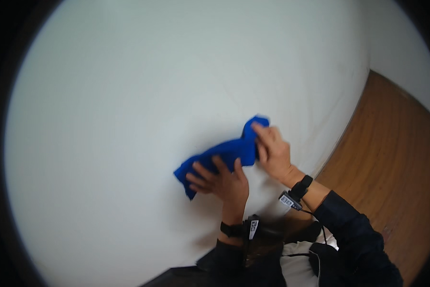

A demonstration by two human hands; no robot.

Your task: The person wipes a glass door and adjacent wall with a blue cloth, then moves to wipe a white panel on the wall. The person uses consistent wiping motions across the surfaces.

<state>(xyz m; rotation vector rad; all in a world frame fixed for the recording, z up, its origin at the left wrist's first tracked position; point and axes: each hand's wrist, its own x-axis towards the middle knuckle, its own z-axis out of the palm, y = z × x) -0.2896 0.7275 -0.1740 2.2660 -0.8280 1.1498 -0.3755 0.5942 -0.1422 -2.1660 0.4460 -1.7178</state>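
A blue cloth [236, 150] lies against a white wall [129, 89], stretched between both hands. My left hand [222, 181] presses flat on its lower left part with the fingers spread. At the cloth's upper right end, my right hand [274, 150] has bent fingers on the fabric and pinches it, the cloth folding up near the fingertips. Each wrist wears a black strap with a small device; the right device [290, 201] has a cable running to the sleeve.
To the right, a brown wood-look floor [390, 143] meets the wall along a curved-looking edge. Another white wall [401, 43] stands at the upper right. Faint marks and streaks show on the wall near the right hand. Dark objects sit at the far right rim.
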